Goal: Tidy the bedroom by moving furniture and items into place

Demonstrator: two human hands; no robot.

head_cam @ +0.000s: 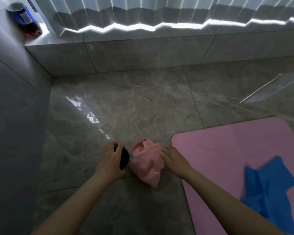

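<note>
Grey marble floor [126, 102] fills my view, with a dark bottle [24, 19] up on the ledge at far left. My left hand [111, 162] curls its grip round a black object [124, 158]; beside it, my right hand [174, 159] grips a crumpled pink cloth [148, 164]. Right of that lies a pink mat [227, 158] carrying a blue cloth [268, 190].

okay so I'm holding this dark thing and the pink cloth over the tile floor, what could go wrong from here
1. The left hand grips the dark object above hard, glossy floor tile; a slip could damage it.
2. The pink cloth hangs loose by the right hand, whose hold is unclear; it may drop.
3. The blue cloth lies crumpled on the pink mat, possibly underfoot.
</note>
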